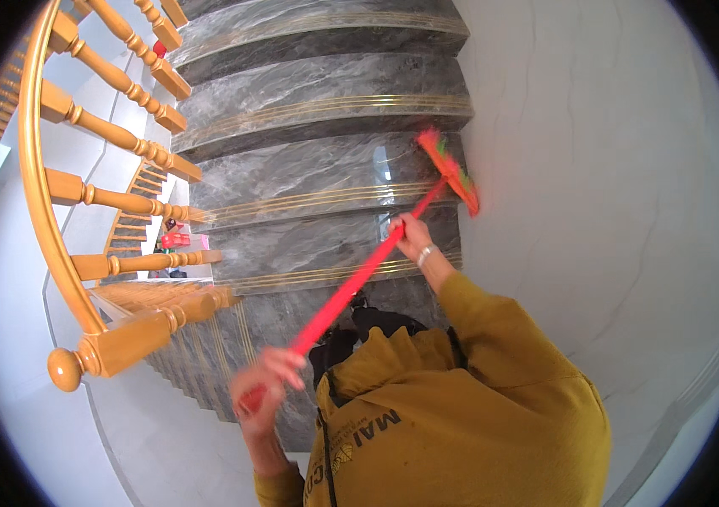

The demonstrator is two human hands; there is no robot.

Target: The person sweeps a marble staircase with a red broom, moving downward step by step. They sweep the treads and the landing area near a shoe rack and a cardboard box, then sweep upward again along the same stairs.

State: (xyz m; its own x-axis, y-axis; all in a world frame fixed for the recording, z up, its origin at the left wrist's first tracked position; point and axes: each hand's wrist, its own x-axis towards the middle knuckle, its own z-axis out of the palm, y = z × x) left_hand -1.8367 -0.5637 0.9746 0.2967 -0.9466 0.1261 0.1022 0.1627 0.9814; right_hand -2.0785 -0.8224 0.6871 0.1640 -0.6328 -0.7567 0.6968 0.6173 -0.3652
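A broom with a long red handle [353, 285] slants across the stairs. Its red and orange head with green bits [450, 171] lies at the right end of a grey marble stair tread [308, 165], beside the white wall. My left hand [264, 386] is closed around the upper end of the handle, low in the view and slightly blurred. Farther down the shaft, nearer the broom head, my right hand [410, 236] grips it; a light-coloured band circles that wrist.
A wooden banister [29, 146] with turned balusters and a round-topped newel post [131, 342] runs along the left. More marble steps continue at the top. Through the balusters, red and pink items [175, 240] show on a lower level. A pale marbled wall [562, 190] stands at right.
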